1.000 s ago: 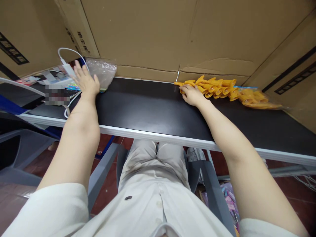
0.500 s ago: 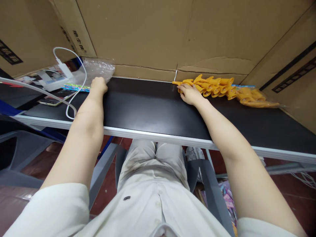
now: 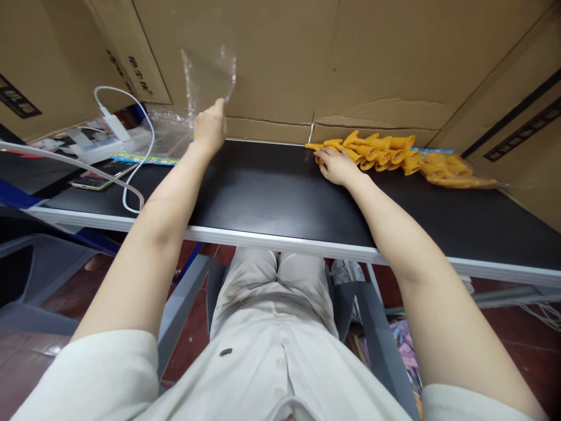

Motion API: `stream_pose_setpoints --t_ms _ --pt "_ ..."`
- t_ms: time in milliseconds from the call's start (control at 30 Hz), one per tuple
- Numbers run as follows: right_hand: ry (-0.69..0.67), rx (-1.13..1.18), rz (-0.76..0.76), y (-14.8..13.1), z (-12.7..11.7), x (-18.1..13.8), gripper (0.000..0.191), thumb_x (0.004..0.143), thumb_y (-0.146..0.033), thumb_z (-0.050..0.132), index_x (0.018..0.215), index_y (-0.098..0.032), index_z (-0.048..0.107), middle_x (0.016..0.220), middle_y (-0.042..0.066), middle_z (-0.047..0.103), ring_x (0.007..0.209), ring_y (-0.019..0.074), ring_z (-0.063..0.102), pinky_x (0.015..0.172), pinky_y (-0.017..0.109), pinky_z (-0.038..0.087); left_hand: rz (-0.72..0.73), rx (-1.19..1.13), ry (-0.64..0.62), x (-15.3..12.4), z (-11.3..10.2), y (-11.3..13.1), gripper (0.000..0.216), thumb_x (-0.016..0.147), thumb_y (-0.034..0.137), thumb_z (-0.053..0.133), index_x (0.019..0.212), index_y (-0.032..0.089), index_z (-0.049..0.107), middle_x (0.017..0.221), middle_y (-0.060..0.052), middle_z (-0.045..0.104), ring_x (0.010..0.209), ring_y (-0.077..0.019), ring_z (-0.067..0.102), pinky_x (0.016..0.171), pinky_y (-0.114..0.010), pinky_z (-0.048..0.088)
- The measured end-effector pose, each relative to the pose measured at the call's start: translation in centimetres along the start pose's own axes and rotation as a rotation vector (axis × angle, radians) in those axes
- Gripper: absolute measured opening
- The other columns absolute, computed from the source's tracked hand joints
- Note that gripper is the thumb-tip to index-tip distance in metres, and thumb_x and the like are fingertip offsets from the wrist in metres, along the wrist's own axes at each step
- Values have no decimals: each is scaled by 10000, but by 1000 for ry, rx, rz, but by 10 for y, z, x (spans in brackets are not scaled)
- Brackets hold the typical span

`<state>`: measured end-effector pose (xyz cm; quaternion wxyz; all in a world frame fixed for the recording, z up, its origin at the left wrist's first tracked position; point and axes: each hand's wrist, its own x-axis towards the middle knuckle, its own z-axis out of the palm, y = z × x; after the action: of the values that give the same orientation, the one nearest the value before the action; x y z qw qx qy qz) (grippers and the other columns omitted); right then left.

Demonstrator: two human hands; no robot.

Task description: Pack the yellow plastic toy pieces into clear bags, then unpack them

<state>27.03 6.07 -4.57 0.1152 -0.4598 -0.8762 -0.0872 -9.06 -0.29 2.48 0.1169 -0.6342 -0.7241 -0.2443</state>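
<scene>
My left hand [image 3: 210,128] is closed on a clear plastic bag [image 3: 211,73], which hangs upright above the fingers, in front of the cardboard. Beneath and left of that hand lie more clear bags [image 3: 169,131] and a strip with a colourful blue-green edge [image 3: 146,159]. On the far side of the black table, my right hand [image 3: 337,165] has its fingers curled over the left end of a row of yellow plastic pieces [image 3: 381,153]. These are hollow, with flared open ends; their exact kind is unclear. The fingertips are partly hidden among them.
A filled clear bag of yellow pieces [image 3: 456,171] lies at the right. A phone [image 3: 103,175], a white cable [image 3: 152,126] and a white plug [image 3: 116,126] are at the left. Tall cardboard [image 3: 272,64] walls the back. The table's metal edge [image 3: 280,241] runs in front.
My left hand has risen and moved right, lifting one clear bag off the bags at the left. My right hand stays on the yellow pieces.
</scene>
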Motion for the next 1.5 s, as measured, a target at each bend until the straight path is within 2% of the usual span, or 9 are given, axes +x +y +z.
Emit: stream_pose_setpoints --t_ms 167,267,500,633,833,1000,1167,1333,1500 --pt "6 1 -10 -1 -1 0 642 1017 -220 399 1627 -120 570 1654 225 574 1555 408 516 1313 680 347 370 -32 -26 -6 21 29 551 1140 114 349 1658 164 530 1636 -112 652 1474 -268 652 1226 -398 495" --pt "11 4 -19 -1 -1 0 646 1015 -217 392 1632 -138 567 1639 225 586 1542 417 524 1298 704 360 539 -18 -53 -12 44 33 534 1094 101 400 1568 179 635 1535 -131 729 1416 -287 696 1177 -418 542" --pt "37 11 -33 7 6 3 620 1044 -300 405 1622 -170 586 1610 211 611 1519 415 537 1289 716 361 735 132 -113 -17 75 23 441 1035 94 478 1328 194 792 1276 -160 831 1240 -316 780 1060 -420 615" --pt "40 18 -36 9 8 4 617 1047 -312 421 1624 -174 591 1610 212 611 1510 421 545 1291 717 359 685 180 -201 -18 74 23 480 1014 61 472 1332 194 807 1274 -154 837 1263 -305 780 1058 -382 620" --pt "26 23 -23 6 5 4 628 1047 -307 401 1634 -172 577 1629 219 593 1517 422 531 1262 721 392 519 138 -336 -17 65 18 688 916 -20 496 1483 267 759 1461 -67 787 1365 -262 743 1135 -317 579" --pt "20 26 -17 5 4 3 623 1048 -295 397 1632 -168 575 1635 211 590 1518 411 532 1283 711 373 399 75 -422 -15 63 6 705 927 32 484 1566 235 700 1548 -61 731 1449 -247 689 1208 -299 521" --pt "10 3 -15 5 4 3 612 1052 -264 403 1633 -163 568 1644 211 580 1534 399 522 1299 688 374 256 7 -478 -14 61 -3 638 1039 149 405 1643 171 607 1695 -67 596 1600 -208 533 1323 -292 378" --pt "14 -8 5 2 5 3 623 1039 -231 405 1634 -134 561 1660 230 559 1544 409 516 1297 701 364 181 31 -591 -14 56 -6 659 1137 322 304 1750 113 426 1839 -113 360 1716 -191 311 1380 -279 215" --pt "41 -18 60 0 9 4 615 1032 -235 427 1615 -105 574 1564 285 623 1460 477 570 1270 791 315 132 63 -679 -14 53 -6 787 1149 588 262 1824 183 241 1899 -98 187 1761 -253 167 1424 -434 141"
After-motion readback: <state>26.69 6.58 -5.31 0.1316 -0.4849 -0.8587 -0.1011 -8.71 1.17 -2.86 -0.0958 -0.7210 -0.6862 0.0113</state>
